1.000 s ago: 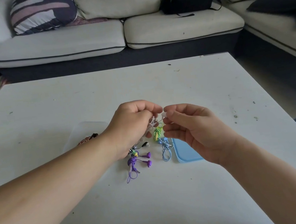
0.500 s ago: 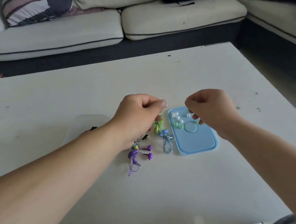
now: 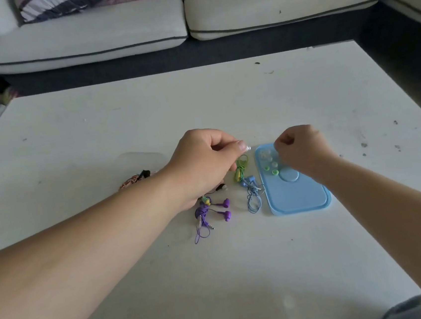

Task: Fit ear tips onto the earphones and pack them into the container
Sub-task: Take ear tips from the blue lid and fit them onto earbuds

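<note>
Head view: looks down over both forearms onto a white table, with a sofa beyond it.
Left hand: raised above the table, thumb and forefinger clamped on a small pale earbud that sticks out past the thumb tip. The other fingers are curled under.
Right hand: knuckles up, fingers curled down together over the far end of the lid. The tips are hidden, so I cannot tell whether they hold anything.
Lid: blue, flat on the table, with clear and green ear tips loose on its far end.
Earphones: green earphones and blue earphones lie coiled just left of the lid. Purple earphones lie nearer, beside the left wrist.
Container: clear, on the table behind the left forearm, partly hidden.
Change: a second ago the hands met fingertip to fingertip over the earphones, and the right hand covered the lid. Now they are apart: the right is over at the ear tips, and the left is in nearly the same place with the earbud.
</note>
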